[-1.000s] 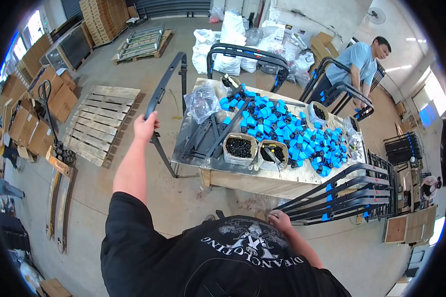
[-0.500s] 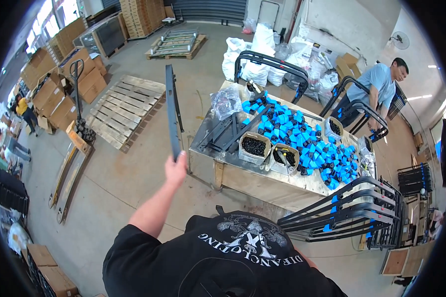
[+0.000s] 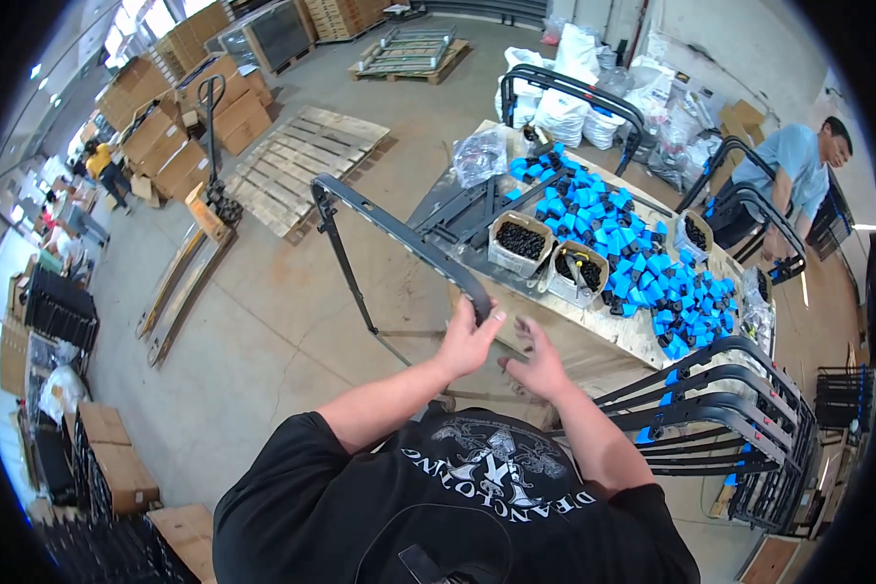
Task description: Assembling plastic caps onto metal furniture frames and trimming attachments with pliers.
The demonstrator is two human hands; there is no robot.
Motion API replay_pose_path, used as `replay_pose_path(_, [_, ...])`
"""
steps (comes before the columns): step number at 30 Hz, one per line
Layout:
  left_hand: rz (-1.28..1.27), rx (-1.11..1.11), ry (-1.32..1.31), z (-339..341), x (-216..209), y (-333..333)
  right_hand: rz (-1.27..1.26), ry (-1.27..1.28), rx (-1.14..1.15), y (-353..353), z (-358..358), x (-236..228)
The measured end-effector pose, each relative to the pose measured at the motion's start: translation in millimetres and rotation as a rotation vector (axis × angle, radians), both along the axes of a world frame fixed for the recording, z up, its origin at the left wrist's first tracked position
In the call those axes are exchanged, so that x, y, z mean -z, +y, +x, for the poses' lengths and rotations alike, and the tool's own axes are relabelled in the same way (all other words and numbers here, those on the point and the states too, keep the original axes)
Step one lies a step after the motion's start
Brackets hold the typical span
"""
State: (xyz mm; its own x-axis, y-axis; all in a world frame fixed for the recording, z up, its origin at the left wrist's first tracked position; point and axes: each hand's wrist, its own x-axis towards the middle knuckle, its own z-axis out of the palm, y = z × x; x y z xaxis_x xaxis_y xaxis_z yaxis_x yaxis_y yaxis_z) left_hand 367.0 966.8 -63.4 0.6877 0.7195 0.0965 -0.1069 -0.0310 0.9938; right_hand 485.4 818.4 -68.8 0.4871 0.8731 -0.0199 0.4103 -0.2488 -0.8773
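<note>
My left hand [image 3: 471,341] is closed around the near bent corner of a black metal tube frame [image 3: 399,226], held up in front of me beside the table. The frame's long bar, dotted with holes, slants away to the far left, and its thinner leg hangs toward the floor. Close by on the right, my right hand [image 3: 537,362] is empty, fingers apart, not touching the frame. On the worktable [image 3: 621,343] lies a heap of blue and black plastic pieces [image 3: 608,229]. Two open boxes of small black parts, a left box [image 3: 519,265] and a right box [image 3: 572,292], stand at its near edge.
Similar black frames [image 3: 740,414] stand stacked to my right. A person in a light blue shirt [image 3: 790,170] works beyond the table's right end. White sacks [image 3: 566,115] lie behind it. A wooden pallet [image 3: 307,161] and a pallet jack [image 3: 197,238] occupy the floor at left.
The frame has swung from upright to a slant and come nearer, still in my left hand. My right hand has risen into view beside it. The view has shifted left.
</note>
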Motion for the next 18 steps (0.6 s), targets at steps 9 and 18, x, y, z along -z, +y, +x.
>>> replay_pose_path(9, [0.865, 0.281, 0.635, -76.9, -34.5, -18.6, 0.096, 0.188, -0.103, 28.8, -16.6, 2.3])
replay_pose_path(18, [0.01, -0.389, 0.49, -200.9, -34.7, 113.6, 0.12, 0.138, 0.039, 30.7, -37.9, 9.9])
